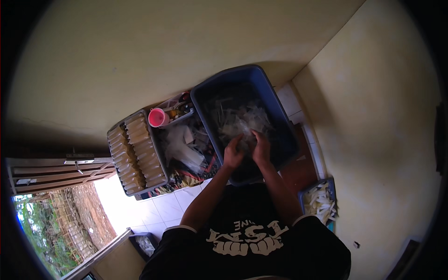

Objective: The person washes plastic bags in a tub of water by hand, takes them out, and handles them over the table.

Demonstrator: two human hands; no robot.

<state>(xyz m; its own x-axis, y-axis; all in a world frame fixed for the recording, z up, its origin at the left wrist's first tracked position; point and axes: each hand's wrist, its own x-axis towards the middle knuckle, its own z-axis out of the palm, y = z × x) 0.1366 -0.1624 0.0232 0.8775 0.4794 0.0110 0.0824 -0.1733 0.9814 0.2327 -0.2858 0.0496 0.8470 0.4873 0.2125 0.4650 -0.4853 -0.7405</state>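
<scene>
Both of my hands reach into a large dark blue plastic tub [272,101]. My left hand [233,153] and my right hand [260,147] are a short way apart, with their fingertips at a loose heap of clear plastic pieces [241,120]. Thin clear plastic lies between the fingertips, and the fingers look pinched on it, though blur and shade hide exactly how. Left of the tub, more clear plastic film or bags [183,148] lie in a pile on a patterned cloth.
A grey tray [164,168] holds rows of filled clear bags [140,140]. Behind the film stand a pink cup [158,118] and a small tray with scissors [182,105]. A bin of pale strips [320,203] is at right, a dark bin [143,245] at lower left, near an open door.
</scene>
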